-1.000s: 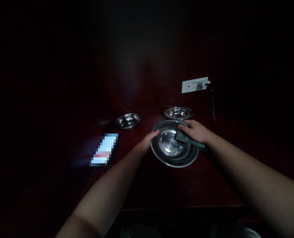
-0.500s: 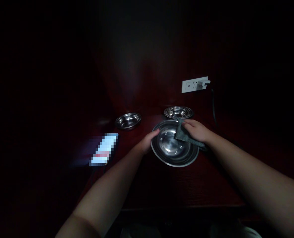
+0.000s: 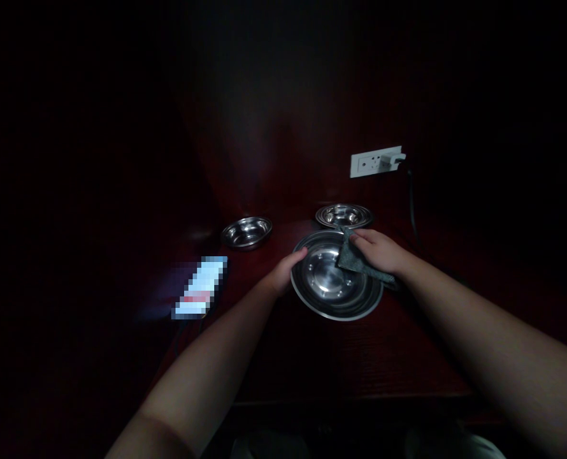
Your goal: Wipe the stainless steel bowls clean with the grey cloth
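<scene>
A large steel plate (image 3: 329,287) sits tilted toward me on a dark red wooden table (image 3: 360,357). My left hand (image 3: 286,271) grips its left rim, thumb on the edge. My right hand (image 3: 379,252) presses a grey cloth (image 3: 355,258) against the plate's upper right inside. Part of the cloth trails under my right wrist.
Two smaller steel bowls stand behind: one (image 3: 246,232) at the left, one (image 3: 343,215) just beyond the plate. A lit phone (image 3: 200,287) lies at the left. A white wall socket (image 3: 376,162) with a plug and dark cable is at the back right. The surroundings are very dark.
My right hand and the cloth have shifted slightly up and right along the plate's inside. The left hand keeps its hold on the rim.
</scene>
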{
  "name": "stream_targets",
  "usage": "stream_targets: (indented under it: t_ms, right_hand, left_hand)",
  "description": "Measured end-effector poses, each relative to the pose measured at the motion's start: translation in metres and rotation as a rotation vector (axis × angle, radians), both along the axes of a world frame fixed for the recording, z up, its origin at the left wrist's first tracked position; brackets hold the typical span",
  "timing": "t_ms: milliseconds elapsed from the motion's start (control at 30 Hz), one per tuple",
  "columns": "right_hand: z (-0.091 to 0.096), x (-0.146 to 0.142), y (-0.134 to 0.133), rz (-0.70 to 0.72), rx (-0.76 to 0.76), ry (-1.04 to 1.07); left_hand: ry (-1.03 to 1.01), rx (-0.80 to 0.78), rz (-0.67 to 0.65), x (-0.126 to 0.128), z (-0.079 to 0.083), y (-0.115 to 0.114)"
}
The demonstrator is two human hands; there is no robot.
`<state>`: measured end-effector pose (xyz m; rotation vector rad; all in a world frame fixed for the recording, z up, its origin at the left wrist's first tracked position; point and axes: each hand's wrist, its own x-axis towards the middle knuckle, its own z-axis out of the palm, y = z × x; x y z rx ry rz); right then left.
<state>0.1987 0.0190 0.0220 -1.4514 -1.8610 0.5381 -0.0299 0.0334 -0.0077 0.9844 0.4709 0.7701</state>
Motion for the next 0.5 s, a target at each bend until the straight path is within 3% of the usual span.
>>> stream_targets:
  t_ms: [200, 500]
  right_hand:
    - [-0.0019, -0.0029, 0.0005, -0.055, -0.003, -0.007]
    - [-0.0062, -0.0076, 0.0014, -0.164, 0.111, 0.106]
  left_hand:
    - [-0.007, 0.000, -0.023, 0.0005, -0.0005, 0.0003]
    - [0.006, 0.000, -0.002, -0.0001, -0.0041, 0.0033]
